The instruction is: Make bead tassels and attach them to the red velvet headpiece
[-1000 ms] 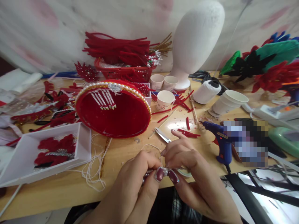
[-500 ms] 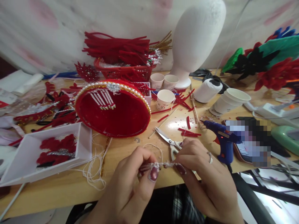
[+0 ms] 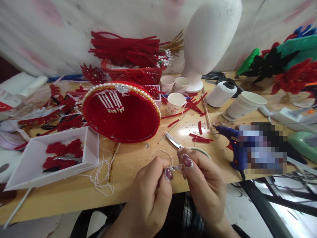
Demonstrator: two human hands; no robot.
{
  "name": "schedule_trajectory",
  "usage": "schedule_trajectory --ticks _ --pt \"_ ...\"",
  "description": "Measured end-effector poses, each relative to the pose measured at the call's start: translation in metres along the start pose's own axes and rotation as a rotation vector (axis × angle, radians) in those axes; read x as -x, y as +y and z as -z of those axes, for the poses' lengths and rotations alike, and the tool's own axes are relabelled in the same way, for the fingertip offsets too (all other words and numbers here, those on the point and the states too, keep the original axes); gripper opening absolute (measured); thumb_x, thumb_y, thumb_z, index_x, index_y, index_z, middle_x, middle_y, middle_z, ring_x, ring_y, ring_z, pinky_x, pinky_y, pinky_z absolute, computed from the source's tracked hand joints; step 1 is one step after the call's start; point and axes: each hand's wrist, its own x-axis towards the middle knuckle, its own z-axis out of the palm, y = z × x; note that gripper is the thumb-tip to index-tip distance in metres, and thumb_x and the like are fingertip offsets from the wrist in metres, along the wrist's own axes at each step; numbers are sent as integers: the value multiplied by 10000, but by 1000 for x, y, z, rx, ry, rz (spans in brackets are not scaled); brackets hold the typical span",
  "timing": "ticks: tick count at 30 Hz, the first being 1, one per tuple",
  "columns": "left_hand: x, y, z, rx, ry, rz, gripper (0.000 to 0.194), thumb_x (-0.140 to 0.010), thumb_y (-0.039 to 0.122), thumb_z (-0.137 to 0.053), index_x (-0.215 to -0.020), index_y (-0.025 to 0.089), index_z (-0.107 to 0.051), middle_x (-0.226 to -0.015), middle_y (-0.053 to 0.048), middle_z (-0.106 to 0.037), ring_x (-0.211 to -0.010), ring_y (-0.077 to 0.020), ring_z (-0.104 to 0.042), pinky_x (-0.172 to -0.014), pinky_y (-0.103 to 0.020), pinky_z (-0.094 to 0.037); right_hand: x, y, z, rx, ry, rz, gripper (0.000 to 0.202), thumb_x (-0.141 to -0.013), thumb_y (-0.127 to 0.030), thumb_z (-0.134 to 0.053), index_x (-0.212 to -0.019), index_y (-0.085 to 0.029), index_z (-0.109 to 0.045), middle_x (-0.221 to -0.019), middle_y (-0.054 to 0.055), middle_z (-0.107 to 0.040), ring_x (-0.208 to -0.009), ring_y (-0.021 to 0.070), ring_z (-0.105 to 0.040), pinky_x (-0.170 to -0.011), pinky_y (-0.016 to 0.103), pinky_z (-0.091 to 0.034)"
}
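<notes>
Low at the table's front edge, my left hand (image 3: pixel 153 191) pinches a small white beaded strand (image 3: pixel 177 168) between thumb and fingers. My right hand (image 3: pixel 205 185) is closed on the other end of it, close beside the left. Most of the strand is hidden by my fingers. A loose white thread (image 3: pixel 159 150) curves up above the left hand. Just beyond the right hand lie the scissors (image 3: pixel 174 140), their handles mostly covered. Behind my hands, a round red velvet piece (image 3: pixel 133 125) edged with pearls and gold trim leans up, a short bead fringe (image 3: pixel 112 102) hanging on it.
Left stands a white box (image 3: pixel 91 148) with red flowers, beside tangled white thread (image 3: pixel 101 178). Right are a blue glue gun (image 3: pixel 229 135), paper cups (image 3: pixel 175 103) and a thread spool (image 3: pixel 220 95). A white foam head (image 3: pixel 210 36) and a red basket (image 3: pixel 146 74) stand behind.
My right hand has turned and moved in toward the left, so the hands are closer together and less strand shows between them. The camera view has shifted slightly.
</notes>
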Motion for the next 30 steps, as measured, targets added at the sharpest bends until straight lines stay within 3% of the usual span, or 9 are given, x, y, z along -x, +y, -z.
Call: schedule_trajectory --ticks 9,18,21,24,27,29,30 --pt "-1 -1 3 -75 4 -89 198 -937 58 -386 -953 236 -472 -764 32 -571 -674 -100 -581 -608 -213 -471 -7 -5 2 70 -56 -8 359 -1013 -199 -484 -655 -202 -457 -618 -45 -393 -563 98 -391 -529 242 -325" --pt "-8 -8 2 -277 37 -309 236 -852 1 -400 -947 203 -477 -779 -25 -588 -728 -174 -575 -698 -311 -505 -8 -5 6 122 -79 27 353 -1010 -183 -488 -659 -200 -452 -633 -38 -397 -597 109 -395 -562 272 -317" --pt "-6 -7 4 -93 -36 -160 203 -905 45 -374 -899 217 -481 -754 1 -557 -702 -147 -560 -664 -271 -480 -8 -5 6 118 -107 51 358 -1012 -168 -471 -657 -200 -435 -637 -37 -400 -604 111 -397 -578 281 -328" --pt "-6 -6 10 309 -178 230 208 -987 201 -378 -804 225 -473 -676 39 -438 -590 -112 -431 -535 -231 -377 -8 -4 8 153 -145 89 341 -1013 -149 -460 -676 -201 -439 -648 -36 -403 -606 110 -402 -581 284 -327" --pt "-10 -6 16 729 -355 565 232 -969 316 -426 -760 218 -443 -649 57 -339 -549 -96 -288 -486 -219 -271 -8 -1 10 207 -186 156 302 -994 -112 -472 -707 -201 -438 -658 -37 -397 -619 109 -399 -594 292 -319" --pt "-12 -6 19 784 -414 609 231 -963 331 -431 -762 217 -433 -649 60 -335 -548 -93 -277 -489 -218 -262 -7 1 11 226 -196 175 290 -983 -92 -476 -717 -200 -434 -663 -36 -394 -632 110 -399 -604 298 -318" --pt "-12 -5 19 703 -402 570 227 -974 322 -419 -773 218 -441 -655 57 -357 -555 -95 -311 -500 -221 -286 -6 1 12 227 -195 166 290 -984 -91 -476 -719 -199 -435 -665 -35 -397 -637 111 -401 -604 300 -318"
